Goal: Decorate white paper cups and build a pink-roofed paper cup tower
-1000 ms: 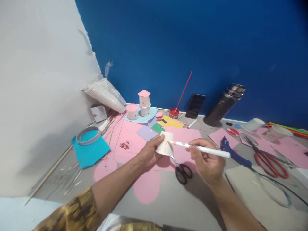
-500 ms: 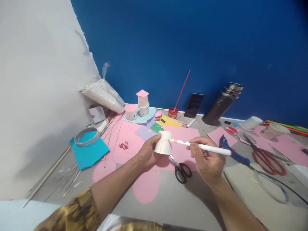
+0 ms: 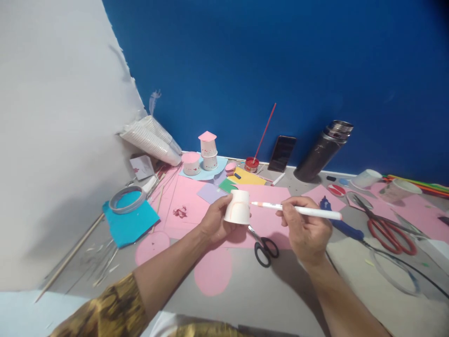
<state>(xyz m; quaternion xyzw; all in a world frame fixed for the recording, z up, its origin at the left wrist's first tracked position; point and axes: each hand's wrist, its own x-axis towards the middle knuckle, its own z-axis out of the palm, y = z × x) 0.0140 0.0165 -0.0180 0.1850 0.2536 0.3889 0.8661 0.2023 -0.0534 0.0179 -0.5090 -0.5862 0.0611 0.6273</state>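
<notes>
My left hand grips a small white paper cup held upside down above the pink paper; an orange arch line is drawn on its side. My right hand pinches a white marker with an orange tip, held level, the tip a short way right of the cup and not touching it. Small black-handled scissors lie on the table just below the cup, between my hands.
Pink paper sheets and pink discs cover the grey table. At the back stand decorated cup towers, a stack of cups, a red paint pot, a phone and a dark flask. A blue glue gun, red scissors and a tape roll lie around.
The marker tip has come off the cup and drawn slightly to the right. The cup has been turned so the orange arch faces me.
</notes>
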